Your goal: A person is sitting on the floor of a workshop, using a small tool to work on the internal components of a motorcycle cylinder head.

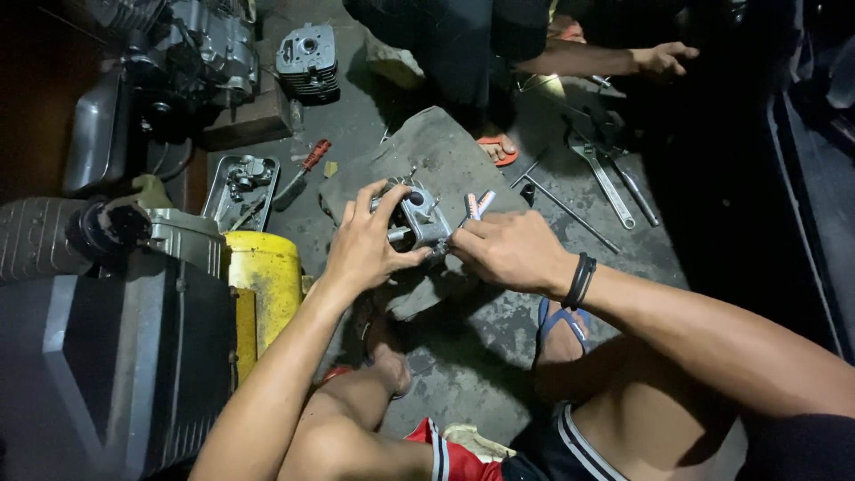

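**Both hands on the engine part**

Head view: your left hand [363, 245] wraps the grey metal engine part [417, 223], fingers curled round its left side. Your right hand [509, 249] presses against its right side, fingertips pinching a small striped tool [477, 206]. The part sits on a grey cloth [445, 151] on the floor, between your knees. A yellow can [265, 276] stands just left. Wrenches [606, 183] lie beyond, near another person's hand [661, 58].
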